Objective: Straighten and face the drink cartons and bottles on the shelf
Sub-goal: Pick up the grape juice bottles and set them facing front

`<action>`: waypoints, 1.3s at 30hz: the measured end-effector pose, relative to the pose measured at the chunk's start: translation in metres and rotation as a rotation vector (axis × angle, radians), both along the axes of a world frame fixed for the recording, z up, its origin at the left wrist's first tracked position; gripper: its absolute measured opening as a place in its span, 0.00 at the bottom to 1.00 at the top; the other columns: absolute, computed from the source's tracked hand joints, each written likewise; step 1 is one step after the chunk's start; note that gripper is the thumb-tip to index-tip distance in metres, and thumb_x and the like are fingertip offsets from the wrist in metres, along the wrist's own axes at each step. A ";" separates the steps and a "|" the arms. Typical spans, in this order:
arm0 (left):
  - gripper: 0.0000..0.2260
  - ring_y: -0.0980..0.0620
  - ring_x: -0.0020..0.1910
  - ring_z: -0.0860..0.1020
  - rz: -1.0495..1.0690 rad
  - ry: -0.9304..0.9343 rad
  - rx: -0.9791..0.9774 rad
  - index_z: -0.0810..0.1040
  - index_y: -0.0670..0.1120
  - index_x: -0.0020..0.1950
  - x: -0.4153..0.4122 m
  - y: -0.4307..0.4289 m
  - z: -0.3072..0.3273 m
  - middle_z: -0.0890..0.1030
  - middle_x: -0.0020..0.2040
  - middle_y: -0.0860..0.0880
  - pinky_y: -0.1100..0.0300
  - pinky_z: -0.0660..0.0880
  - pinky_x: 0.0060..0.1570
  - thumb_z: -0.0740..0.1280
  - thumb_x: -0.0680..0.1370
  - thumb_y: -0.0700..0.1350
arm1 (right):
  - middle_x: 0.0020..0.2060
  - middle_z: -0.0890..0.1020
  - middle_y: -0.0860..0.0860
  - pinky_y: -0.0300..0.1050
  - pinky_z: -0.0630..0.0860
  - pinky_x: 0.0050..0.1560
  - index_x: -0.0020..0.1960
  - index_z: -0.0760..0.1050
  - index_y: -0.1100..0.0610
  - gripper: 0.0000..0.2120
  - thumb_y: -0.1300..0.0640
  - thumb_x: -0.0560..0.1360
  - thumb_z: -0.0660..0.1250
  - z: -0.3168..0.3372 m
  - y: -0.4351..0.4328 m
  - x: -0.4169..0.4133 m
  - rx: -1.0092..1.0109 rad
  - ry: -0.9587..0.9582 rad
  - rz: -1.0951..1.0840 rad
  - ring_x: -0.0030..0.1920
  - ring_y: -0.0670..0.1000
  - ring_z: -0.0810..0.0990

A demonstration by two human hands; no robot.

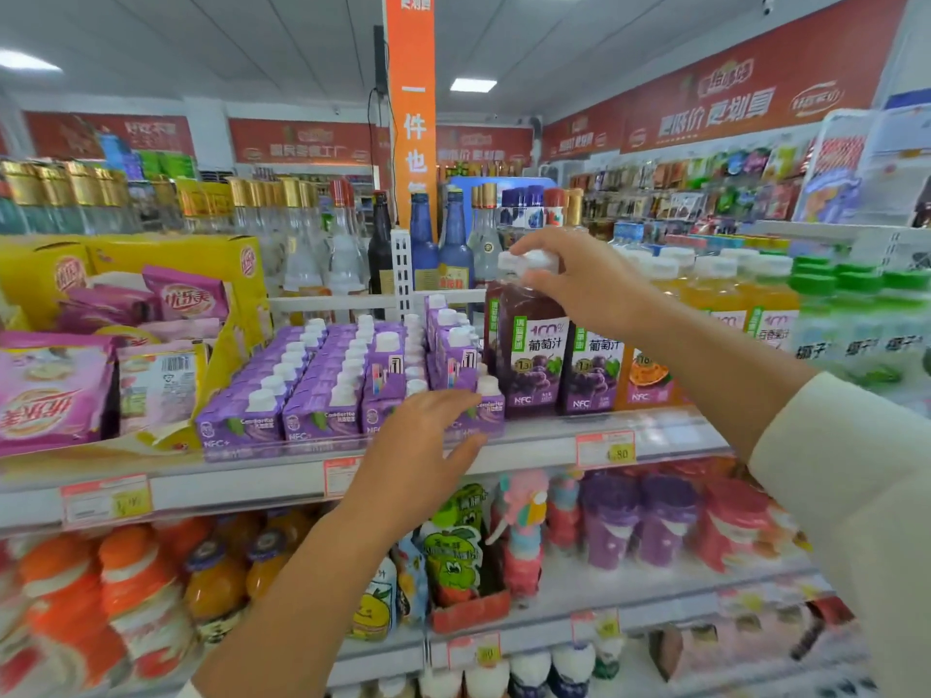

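Rows of purple drink cartons (322,395) with white caps fill the middle of the shelf (529,440). My left hand (418,445) reaches to the front row with straight fingers touching a front carton (491,408). To the right stand dark purple grape juice bottles (534,355). My right hand (579,279) grips the white cap (529,259) of the leftmost bottle from above. Another grape bottle (592,370) stands beside it, then orange juice bottles (715,299) and green-capped bottles (856,314) further right.
A yellow box (171,259) of pink snack bags sits left of the cartons. Glass bottles (302,229) line the back. Price tags (604,448) hang on the shelf edge. The lower shelf holds orange bottles (136,586) and colourful kids' drinks (524,526).
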State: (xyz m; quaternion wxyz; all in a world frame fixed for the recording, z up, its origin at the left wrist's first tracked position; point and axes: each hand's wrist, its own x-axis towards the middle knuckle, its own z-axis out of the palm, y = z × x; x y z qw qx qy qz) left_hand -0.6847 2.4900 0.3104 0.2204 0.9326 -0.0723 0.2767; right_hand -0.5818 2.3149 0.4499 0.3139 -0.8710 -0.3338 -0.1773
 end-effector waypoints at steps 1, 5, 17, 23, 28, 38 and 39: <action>0.21 0.58 0.71 0.65 -0.003 0.003 -0.007 0.70 0.54 0.72 0.000 0.001 0.000 0.71 0.71 0.57 0.69 0.56 0.65 0.65 0.80 0.52 | 0.64 0.73 0.49 0.41 0.71 0.47 0.66 0.72 0.46 0.14 0.54 0.81 0.62 0.000 -0.002 -0.006 0.053 -0.031 0.002 0.54 0.49 0.75; 0.25 0.58 0.71 0.64 0.000 -0.020 -0.070 0.66 0.56 0.75 -0.009 -0.003 0.003 0.68 0.72 0.58 0.64 0.60 0.66 0.66 0.79 0.54 | 0.60 0.73 0.47 0.37 0.73 0.53 0.64 0.71 0.46 0.12 0.53 0.81 0.62 0.006 -0.018 -0.038 0.271 -0.178 0.017 0.54 0.44 0.74; 0.26 0.56 0.56 0.82 -0.601 0.538 -0.948 0.74 0.62 0.61 -0.048 -0.088 -0.062 0.83 0.56 0.58 0.60 0.79 0.52 0.78 0.67 0.48 | 0.45 0.83 0.46 0.34 0.76 0.46 0.53 0.77 0.48 0.06 0.56 0.76 0.68 -0.096 -0.083 -0.097 0.404 0.198 0.024 0.44 0.43 0.82; 0.25 0.52 0.54 0.83 -0.567 0.639 -1.024 0.74 0.57 0.61 -0.054 -0.121 -0.115 0.84 0.54 0.56 0.55 0.80 0.50 0.76 0.66 0.44 | 0.47 0.84 0.54 0.37 0.77 0.42 0.59 0.78 0.46 0.11 0.52 0.76 0.68 -0.148 -0.126 -0.103 0.393 0.433 0.001 0.46 0.50 0.83; 0.25 0.54 0.54 0.83 -0.547 0.688 -1.017 0.72 0.61 0.61 -0.056 -0.146 -0.124 0.84 0.55 0.58 0.59 0.79 0.49 0.77 0.69 0.44 | 0.50 0.84 0.57 0.62 0.78 0.56 0.58 0.79 0.48 0.11 0.56 0.77 0.68 -0.173 -0.153 -0.097 0.514 0.550 0.023 0.51 0.57 0.84; 0.24 0.61 0.51 0.82 -0.413 0.630 -0.918 0.72 0.61 0.62 -0.060 -0.176 -0.139 0.83 0.51 0.63 0.64 0.79 0.45 0.76 0.72 0.43 | 0.42 0.84 0.52 0.39 0.79 0.41 0.56 0.80 0.48 0.12 0.54 0.73 0.72 -0.171 -0.186 -0.085 0.270 0.554 -0.034 0.38 0.44 0.82; 0.25 0.61 0.50 0.82 -0.412 0.638 -0.931 0.73 0.61 0.62 -0.060 -0.178 -0.140 0.83 0.51 0.63 0.65 0.79 0.44 0.77 0.71 0.43 | 0.43 0.84 0.52 0.40 0.80 0.41 0.56 0.80 0.48 0.11 0.54 0.73 0.72 -0.172 -0.188 -0.085 0.268 0.557 -0.033 0.38 0.45 0.82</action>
